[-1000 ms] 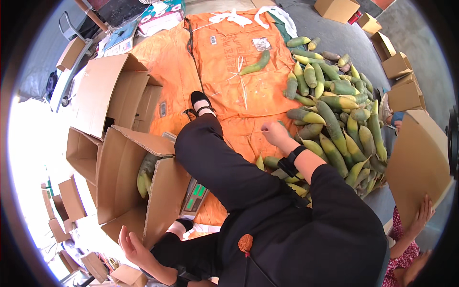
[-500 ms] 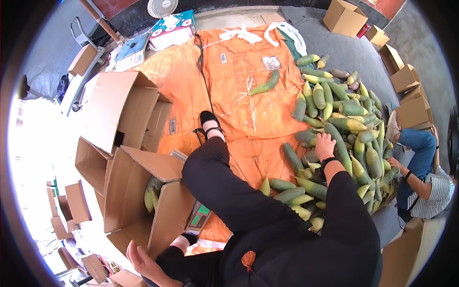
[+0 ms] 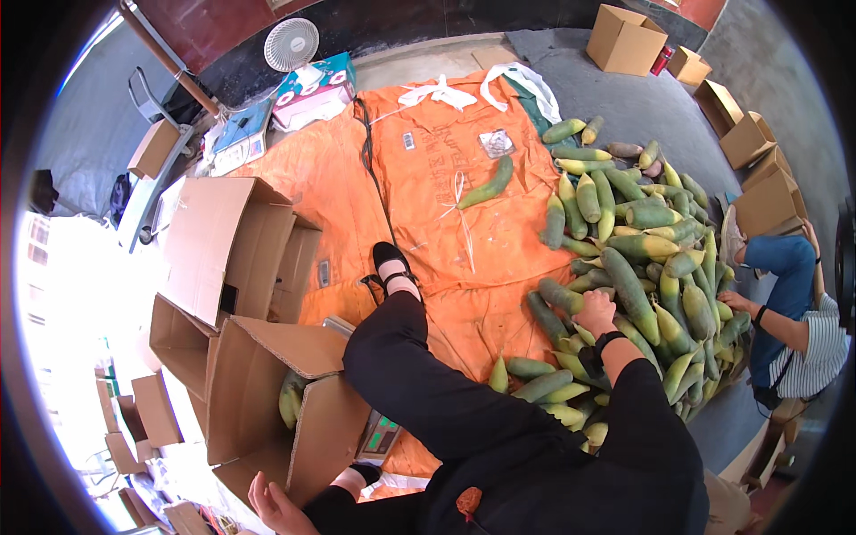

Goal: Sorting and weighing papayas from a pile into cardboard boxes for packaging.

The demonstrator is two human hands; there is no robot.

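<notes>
My right hand [image 3: 594, 314] is closed round one end of a green radish [image 3: 559, 295] at the left side of a big heap of green radishes [image 3: 635, 285]. Its fingertips are partly hidden. Near the lower edge my left hand [image 3: 276, 505] is open and holds nothing, its fingers loosely stretched beside an open cardboard box [image 3: 325, 437]. Inside that box some radishes [image 3: 290, 399] show through the opening. The box rests by a scale with a green display [image 3: 382, 435], close to my bent leg.
An orange sheet [image 3: 428, 178] covers the floor, with a lone radish [image 3: 488, 185] on it. More cardboard boxes [image 3: 236, 241] stand at the left. Across the heap, another person's hand [image 3: 736, 301] touches the radishes. A fan [image 3: 292, 46] and boxes [image 3: 626, 38] are at the back.
My right hand has drawn back toward me and leftward, with a radish in its grip. My left hand stays beside the box. The whole view has shifted slightly.
</notes>
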